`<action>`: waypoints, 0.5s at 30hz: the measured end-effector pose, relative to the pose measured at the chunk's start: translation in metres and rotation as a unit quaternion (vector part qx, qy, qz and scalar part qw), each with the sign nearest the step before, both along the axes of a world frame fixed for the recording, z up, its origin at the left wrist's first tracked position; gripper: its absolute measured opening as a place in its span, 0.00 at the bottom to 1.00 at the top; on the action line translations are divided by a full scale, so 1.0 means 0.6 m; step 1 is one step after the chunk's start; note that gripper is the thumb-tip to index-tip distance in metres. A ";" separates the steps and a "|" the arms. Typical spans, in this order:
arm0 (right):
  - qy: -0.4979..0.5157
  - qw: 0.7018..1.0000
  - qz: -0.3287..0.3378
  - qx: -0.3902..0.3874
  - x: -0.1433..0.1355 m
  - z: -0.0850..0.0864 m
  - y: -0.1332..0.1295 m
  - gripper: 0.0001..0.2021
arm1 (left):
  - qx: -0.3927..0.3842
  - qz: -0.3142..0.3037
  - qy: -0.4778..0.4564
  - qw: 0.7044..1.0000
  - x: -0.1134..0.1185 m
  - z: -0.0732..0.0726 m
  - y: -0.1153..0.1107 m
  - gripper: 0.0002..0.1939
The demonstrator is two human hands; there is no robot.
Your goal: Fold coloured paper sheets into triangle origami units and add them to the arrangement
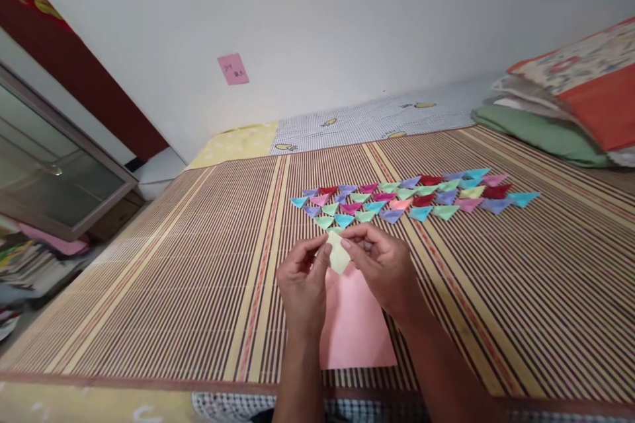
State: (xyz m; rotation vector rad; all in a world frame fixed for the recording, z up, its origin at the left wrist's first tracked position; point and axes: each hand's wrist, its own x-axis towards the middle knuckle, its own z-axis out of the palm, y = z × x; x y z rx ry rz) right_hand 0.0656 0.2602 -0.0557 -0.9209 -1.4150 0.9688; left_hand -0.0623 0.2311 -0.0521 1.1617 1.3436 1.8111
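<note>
Between my two hands is a small pale yellow-green paper, pointed at its lower end. My left hand pinches its left edge between thumb and fingers. On the right edge, my right hand has a similar pinch. Under the hands lies a pink sheet of paper on the striped mat. Just beyond the hands, several small folded paper triangles in blue, red, green, pink and purple lie in rows, most with a point toward me.
The striped mat covers the bed. Folded bedding and a green pillow are at the back right. A pink note is on the wall. A glass-fronted cabinet stands at the left, near stacked books.
</note>
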 end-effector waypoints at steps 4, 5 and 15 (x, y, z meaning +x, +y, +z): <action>0.002 1.000 0.022 -0.009 0.003 0.005 0.000 0.04 | -0.008 0.009 -0.034 0.999 0.001 0.001 0.002 0.07; 0.005 0.999 0.037 -0.016 0.004 0.007 0.000 0.04 | -0.005 0.011 -0.045 0.999 0.002 0.002 0.002 0.07; 0.032 0.990 0.122 -0.061 0.019 0.017 -0.001 0.10 | 0.001 0.008 -0.067 0.998 -0.005 -0.002 0.006 0.09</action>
